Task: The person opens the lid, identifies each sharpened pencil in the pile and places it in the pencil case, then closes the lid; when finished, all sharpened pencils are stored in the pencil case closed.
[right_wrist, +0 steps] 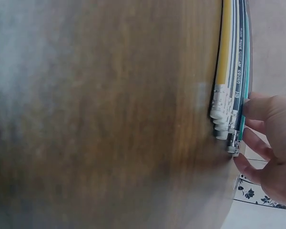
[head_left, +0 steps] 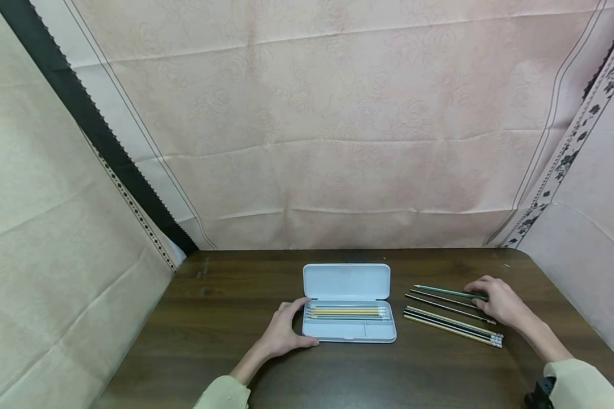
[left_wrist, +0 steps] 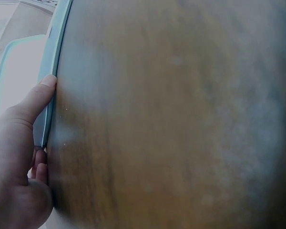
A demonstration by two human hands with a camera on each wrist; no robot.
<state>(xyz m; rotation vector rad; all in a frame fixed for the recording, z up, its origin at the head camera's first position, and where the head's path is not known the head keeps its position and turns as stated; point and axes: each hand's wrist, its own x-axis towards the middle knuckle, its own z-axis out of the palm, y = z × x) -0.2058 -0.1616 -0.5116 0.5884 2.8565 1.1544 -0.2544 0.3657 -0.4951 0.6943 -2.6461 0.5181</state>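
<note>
A light blue pencil case (head_left: 337, 330) lies with its lid (head_left: 346, 281) folded back on the table. Several pencils (head_left: 345, 311), some yellow, lie side by side in its rear compartment. My left hand (head_left: 281, 329) holds the case's left end, thumb at the front edge and fingers at the back corner. To the right, my right hand (head_left: 502, 302) pinches a green pencil (head_left: 440, 290) near its right end. Two dark pencils (head_left: 447, 307) lie just in front of it. Nearer still is a row of several black and yellow pencils (head_left: 452, 327), with white erasers.
The brown wooden table (head_left: 225, 318) ends at a wall of pale patterned cloth (head_left: 337, 142). More cloth hangs on the left (head_left: 82, 255) and on the right (head_left: 593, 227). A black band (head_left: 123, 153) runs down the left corner.
</note>
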